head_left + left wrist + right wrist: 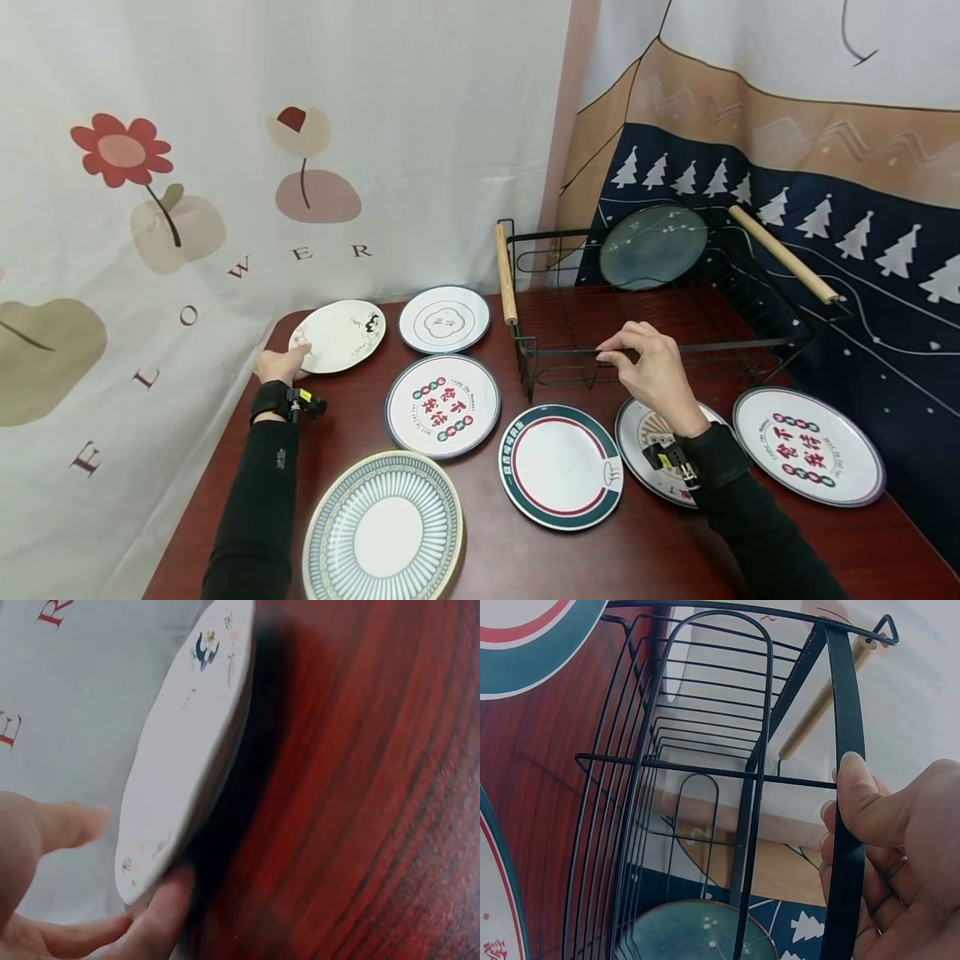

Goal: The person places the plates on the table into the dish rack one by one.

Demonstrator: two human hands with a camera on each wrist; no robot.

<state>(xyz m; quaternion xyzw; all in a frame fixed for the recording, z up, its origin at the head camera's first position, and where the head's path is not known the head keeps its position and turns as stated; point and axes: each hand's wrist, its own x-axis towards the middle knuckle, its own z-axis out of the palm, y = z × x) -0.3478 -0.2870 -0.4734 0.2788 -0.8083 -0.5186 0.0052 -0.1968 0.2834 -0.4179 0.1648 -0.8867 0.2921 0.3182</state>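
My left hand is at the left edge of a cream oval plate with small dark drawings. In the left wrist view, fingertips touch beneath the plate's rim, while the thumb stands a little apart from it. My right hand pinches the front top bar of a black wire dish rack between thumb and fingers. Inside the rack, a blue-green plate stands upright towards the back.
Several plates lie flat on the dark red table: a ribbed green plate, a green-rimmed plate, a red-lettered plate, another red-lettered plate and a white plate. A patterned plate lies partly under my right forearm.
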